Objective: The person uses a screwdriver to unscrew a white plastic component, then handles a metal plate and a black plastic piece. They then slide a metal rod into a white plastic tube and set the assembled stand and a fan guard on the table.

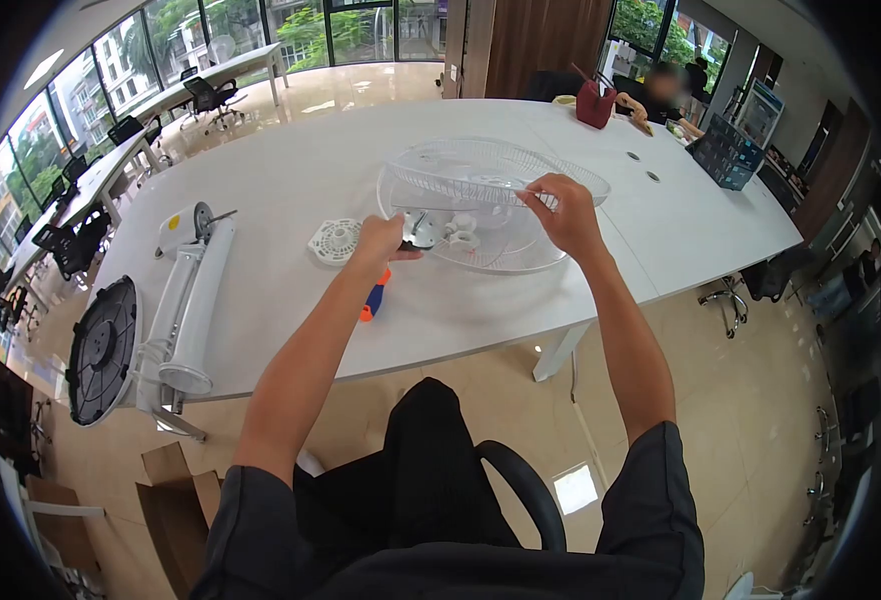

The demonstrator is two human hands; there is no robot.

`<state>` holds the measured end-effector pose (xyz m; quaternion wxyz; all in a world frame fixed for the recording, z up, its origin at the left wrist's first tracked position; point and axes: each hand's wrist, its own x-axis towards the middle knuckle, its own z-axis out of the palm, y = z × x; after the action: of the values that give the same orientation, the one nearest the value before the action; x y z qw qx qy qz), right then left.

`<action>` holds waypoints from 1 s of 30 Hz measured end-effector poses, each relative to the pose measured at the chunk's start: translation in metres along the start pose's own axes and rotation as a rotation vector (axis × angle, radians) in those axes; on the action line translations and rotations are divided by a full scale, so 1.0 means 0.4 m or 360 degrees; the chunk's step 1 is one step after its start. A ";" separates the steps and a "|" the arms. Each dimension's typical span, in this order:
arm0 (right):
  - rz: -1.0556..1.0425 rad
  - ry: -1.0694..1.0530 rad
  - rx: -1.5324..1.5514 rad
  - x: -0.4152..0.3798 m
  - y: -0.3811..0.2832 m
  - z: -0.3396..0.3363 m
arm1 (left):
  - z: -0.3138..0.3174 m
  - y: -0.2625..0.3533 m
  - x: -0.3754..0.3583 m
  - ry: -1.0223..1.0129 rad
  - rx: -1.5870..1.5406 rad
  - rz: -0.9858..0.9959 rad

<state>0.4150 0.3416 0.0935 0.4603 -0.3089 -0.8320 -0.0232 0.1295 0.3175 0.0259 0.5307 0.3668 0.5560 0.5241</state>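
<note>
Left hand holds metal part; right hand pinches guard; box markings unreadable.

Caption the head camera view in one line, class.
Over a white table, the left hand holds a metal part, the right hand a fan grille.

one silver part in the left hand, what look like two wire guards at the right hand, one vented cover left of the left hand, one red bag and one crate beyond the right hand
</note>
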 end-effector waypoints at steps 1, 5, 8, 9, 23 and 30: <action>0.0082 -0.0017 0.0061 0.009 0.002 -0.005 | 0.019 0.004 0.019 0.0028 0.0053 0.0078; 0.0120 -0.0064 0.0081 0.007 0.013 -0.008 | 0.069 -0.019 0.127 0.0268 0.0793 0.0192; 0.0065 -0.0056 0.0074 -0.007 0.015 0.002 | 0.116 0.029 0.076 0.0348 0.1131 0.0179; 0.0040 -0.0078 0.0076 -0.009 0.014 0.004 | 0.121 0.003 0.110 0.0367 0.1103 0.0175; 0.0144 -0.0173 -0.0020 -0.148 0.012 0.131 | -0.188 -0.132 -0.379 0.0469 0.0879 0.1323; 0.0020 0.0302 0.0021 -0.129 -0.238 0.260 | -0.568 -0.334 -0.899 0.1400 0.0964 0.0672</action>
<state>0.3057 0.2729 0.0167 0.5393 -0.3074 -0.7828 -0.0441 -0.0120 -0.0973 -0.0556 0.0046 0.3529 0.7645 0.5394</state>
